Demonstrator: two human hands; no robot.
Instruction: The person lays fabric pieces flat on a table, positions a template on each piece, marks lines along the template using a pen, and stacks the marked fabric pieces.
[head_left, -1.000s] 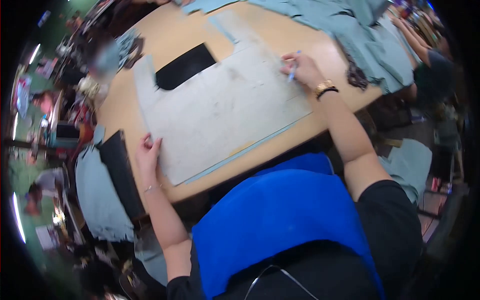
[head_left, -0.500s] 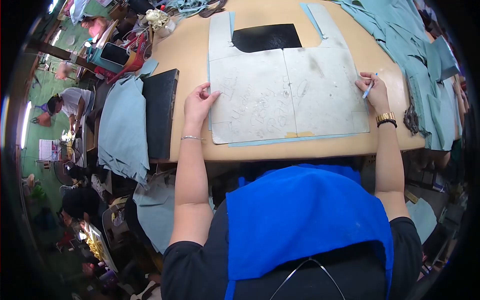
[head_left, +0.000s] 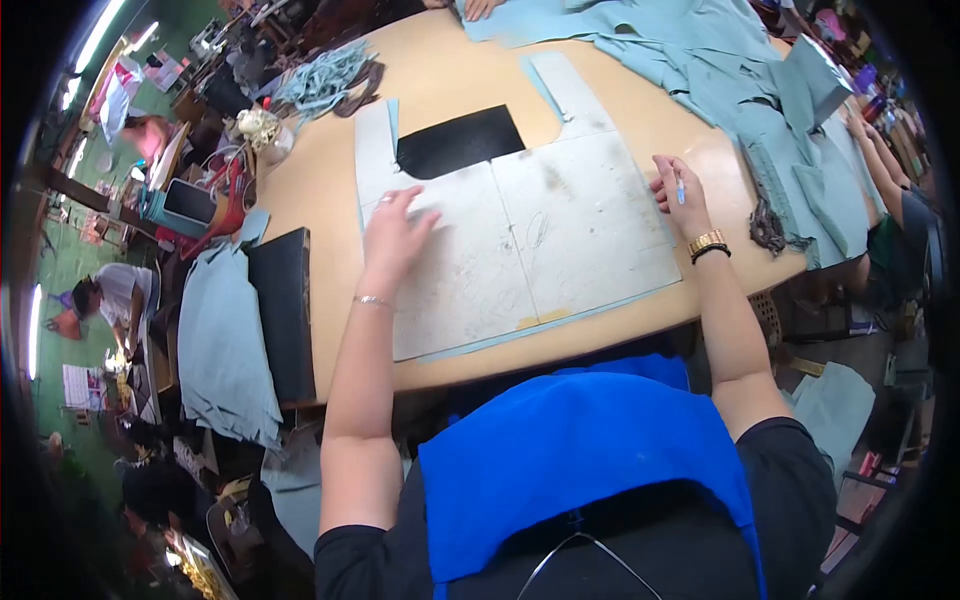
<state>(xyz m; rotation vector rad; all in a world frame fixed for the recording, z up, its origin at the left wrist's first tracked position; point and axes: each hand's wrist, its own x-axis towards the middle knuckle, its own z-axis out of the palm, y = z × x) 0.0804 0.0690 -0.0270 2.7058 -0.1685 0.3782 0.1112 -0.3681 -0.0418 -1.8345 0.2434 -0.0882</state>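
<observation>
Here's the broad tan tabletop [head_left: 440, 65], bearing a flat white U-shaped card template [head_left: 570, 230] over pale-blue fabric [head_left: 541, 86]. The left hand [head_left: 396, 238], fingers apart, is over the template, contact hard to judge; the right hand [head_left: 686, 200], beside its edge, grips a slim blue-and-white pen [head_left: 681, 190]. One careless nudge could skew card against fabric!

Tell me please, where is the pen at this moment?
In the head view, the pen is in the right hand, just beyond the right edge of the pale pattern template.
</observation>
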